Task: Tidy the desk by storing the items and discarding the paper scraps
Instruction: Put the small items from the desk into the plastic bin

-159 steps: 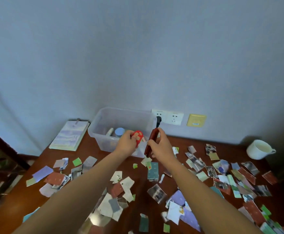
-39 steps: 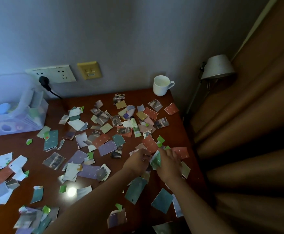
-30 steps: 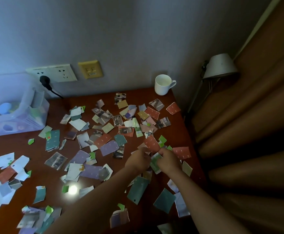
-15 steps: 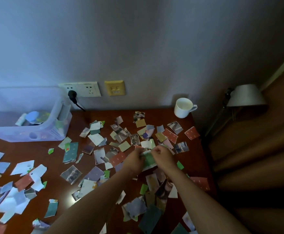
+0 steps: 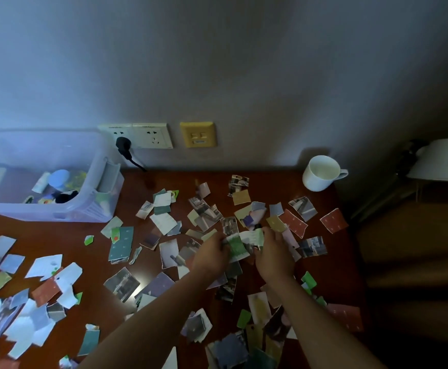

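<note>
The desk [image 5: 95, 262] carries loose paper scraps [image 5: 163, 222] across most of its top. A clear plastic box [image 5: 57, 211] sits at 10 o'clock and a white mug [image 5: 321, 173] at 2 o'clock. Just right of centre, the left hand [image 5: 211, 258] and right hand [image 5: 273, 258] each have curled fingers pinching one bundle [image 5: 240, 245] of gathered scraps from opposite sides. The scraps are likely light, thin and limp, and slide easily on the polished wood. Pinch overlapping edges and stack them flat.

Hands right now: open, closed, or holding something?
Left hand: holding the gathered scraps.
Right hand: holding the same gathered scraps.
</note>
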